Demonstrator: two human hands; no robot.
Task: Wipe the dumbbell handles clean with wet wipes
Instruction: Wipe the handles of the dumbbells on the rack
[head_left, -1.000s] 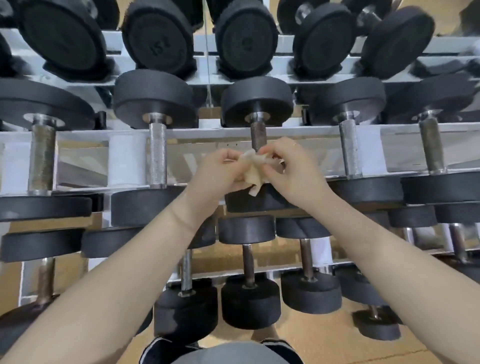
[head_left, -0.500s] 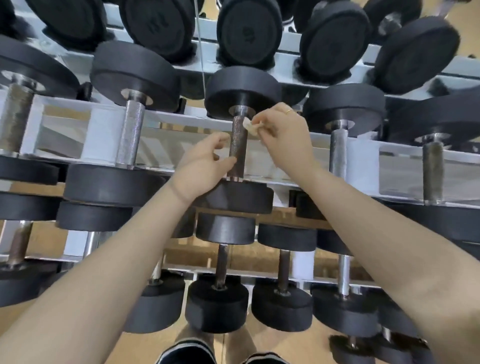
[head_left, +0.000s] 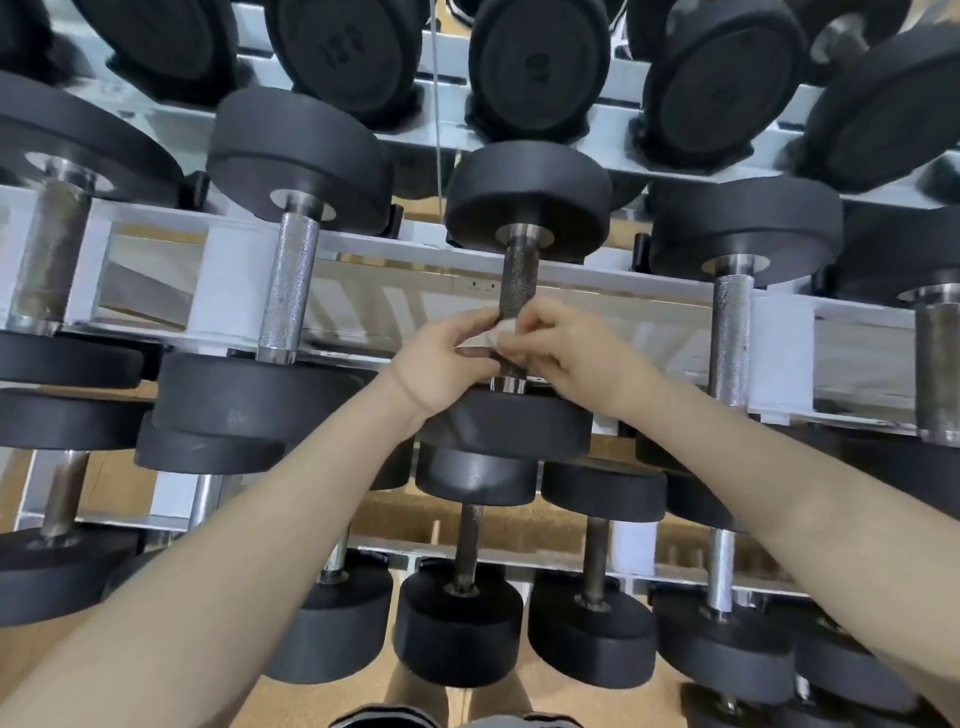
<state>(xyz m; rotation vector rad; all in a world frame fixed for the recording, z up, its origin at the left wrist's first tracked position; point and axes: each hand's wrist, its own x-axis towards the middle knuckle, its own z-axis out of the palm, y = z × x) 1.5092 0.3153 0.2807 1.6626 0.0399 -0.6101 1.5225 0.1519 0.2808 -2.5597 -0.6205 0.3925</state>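
A black dumbbell lies on the middle shelf of the rack, its dark knurled handle (head_left: 519, 278) running away from me. A small white wet wipe (head_left: 496, 335) is wrapped around the lower part of this handle. My left hand (head_left: 441, 364) pinches the wipe from the left side. My right hand (head_left: 563, 345) pinches it from the right, fingers curled against the handle. The near end of the handle is hidden behind both hands, just above the front weight head (head_left: 511, 428).
Neighbouring dumbbells with silver handles lie to the left (head_left: 288, 291) and right (head_left: 731, 338) on the same white rack rail (head_left: 363, 249). More black dumbbells fill the upper shelf (head_left: 537, 67) and the lower shelf (head_left: 460, 618). The floor below is tan.
Both hands came together low on the handle. The right hand brought the wipe down from the handle's top end, and the left hand now pinches the wipe too.
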